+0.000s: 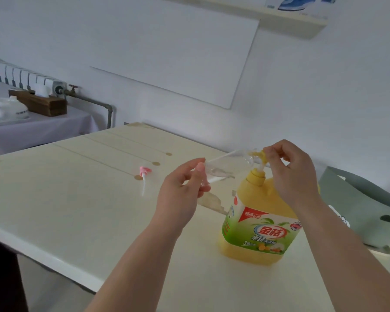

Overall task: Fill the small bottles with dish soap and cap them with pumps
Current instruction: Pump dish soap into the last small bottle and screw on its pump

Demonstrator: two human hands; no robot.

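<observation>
A large yellow dish soap jug (259, 224) with a green label stands on the cream table (65, 210), right of centre. My left hand (180, 194) holds a small clear bottle (227, 165) by its base, tipped almost flat with its mouth at the jug's yellow pump head (262, 156). My right hand (293, 176) pinches that pump head from the right. A little yellow soap shows at the bottle's neck. A pink pump with a white tube (144, 176) lies loose on the table to the left.
A grey-green bag (365, 203) stands at the table's right edge. Further left, a cloth-covered side table (38, 129) carries a wooden box and white dishes, in front of a radiator and pipe. The wall runs close behind the table.
</observation>
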